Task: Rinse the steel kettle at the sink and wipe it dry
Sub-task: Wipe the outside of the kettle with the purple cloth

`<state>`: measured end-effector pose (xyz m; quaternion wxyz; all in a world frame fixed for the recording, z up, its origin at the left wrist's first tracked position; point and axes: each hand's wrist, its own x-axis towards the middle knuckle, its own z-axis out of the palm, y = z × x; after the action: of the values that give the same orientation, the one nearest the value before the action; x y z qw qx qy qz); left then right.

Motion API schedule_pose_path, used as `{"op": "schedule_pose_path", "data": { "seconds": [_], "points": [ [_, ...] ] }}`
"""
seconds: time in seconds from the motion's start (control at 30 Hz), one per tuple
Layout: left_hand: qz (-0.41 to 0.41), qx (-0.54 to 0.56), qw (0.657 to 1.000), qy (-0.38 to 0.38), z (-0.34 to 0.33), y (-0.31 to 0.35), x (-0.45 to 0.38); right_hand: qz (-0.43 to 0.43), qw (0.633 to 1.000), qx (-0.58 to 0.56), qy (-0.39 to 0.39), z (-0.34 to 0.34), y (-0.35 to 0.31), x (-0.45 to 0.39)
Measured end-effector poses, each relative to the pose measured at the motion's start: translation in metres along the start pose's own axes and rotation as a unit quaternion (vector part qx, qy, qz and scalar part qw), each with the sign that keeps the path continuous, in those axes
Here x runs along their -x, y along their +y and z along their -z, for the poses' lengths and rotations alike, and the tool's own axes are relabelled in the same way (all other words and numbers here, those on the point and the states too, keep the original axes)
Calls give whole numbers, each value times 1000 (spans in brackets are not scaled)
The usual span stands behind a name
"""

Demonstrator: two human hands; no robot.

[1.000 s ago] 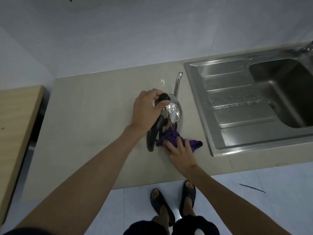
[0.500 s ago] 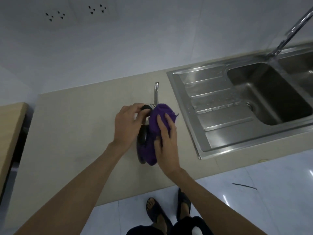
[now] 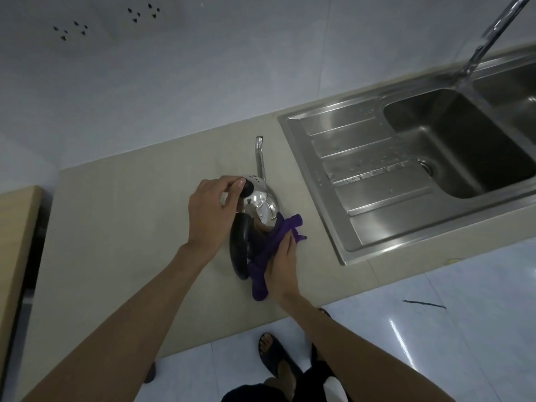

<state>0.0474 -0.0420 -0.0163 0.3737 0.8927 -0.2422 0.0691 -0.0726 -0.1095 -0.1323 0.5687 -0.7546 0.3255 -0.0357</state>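
The steel kettle (image 3: 262,203) stands on the beige counter (image 3: 121,227), left of the sink, its long spout (image 3: 259,158) pointing away from me and its black handle (image 3: 240,250) toward me. My left hand (image 3: 210,214) grips the black lid knob on top of the kettle. My right hand (image 3: 281,256) presses a purple cloth (image 3: 269,245) against the kettle's near right side, low by the handle. The cloth hides the kettle's lower body.
The steel sink (image 3: 470,146) with its ribbed drainboard (image 3: 374,175) lies to the right, the tap (image 3: 490,36) arching over the basin. A wooden surface (image 3: 14,245) borders the counter on the left. Wall sockets (image 3: 107,21) sit above. My sandalled feet (image 3: 275,358) stand on white tiles.
My right hand has slid the purple cloth down from the kettle's top to its near lower side, baring the shiny lid. My left hand stays on the knob.
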Motion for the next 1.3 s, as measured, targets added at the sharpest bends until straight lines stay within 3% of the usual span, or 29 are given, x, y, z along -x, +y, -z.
{"op": "schedule_pose_path", "data": {
  "seconds": [0.13, 0.2, 0.3, 0.43, 0.53, 0.67, 0.83, 0.93, 1.0, 1.17, 1.3],
  "points": [
    [-6, 3, 1000, 0, 2, 1, 0, 68, 992, -80, 65, 10, -17, -7],
    [-7, 3, 1000, -3, 1, 1, 0, 144, 983, -77, 78, 14, -51, -4],
    [-7, 7, 1000, -2, 1, 2, 1, 171, 980, -73, 71, 6, -81, -4],
    [3, 13, 1000, 6, 0, 3, 3, 190, 967, -64, 160, -5, -68, -13],
    [5, 5, 1000, 7, 1, 4, 2, 113, 972, -96, 184, -13, -53, -23],
    [7, 12, 1000, 12, 1, 6, 2, 24, 977, -175, 123, -17, 1, -38],
    [4, 10, 1000, 5, 1, 4, 2, -16, 988, -107, 106, 15, -4, -43],
    [8, 15, 1000, 3, 1, 1, 2, 117, 970, -116, 178, 23, -38, -38],
    [9, 14, 1000, 1, 1, 1, 2, 164, 965, -131, 157, 10, -55, -33],
    [35, 24, 999, 6, 0, 7, 4, 22, 961, -241, 131, -13, -35, -42],
    [54, 26, 998, 4, -2, 10, 4, -124, 963, -226, 79, 0, -8, -60]
  ]
}}
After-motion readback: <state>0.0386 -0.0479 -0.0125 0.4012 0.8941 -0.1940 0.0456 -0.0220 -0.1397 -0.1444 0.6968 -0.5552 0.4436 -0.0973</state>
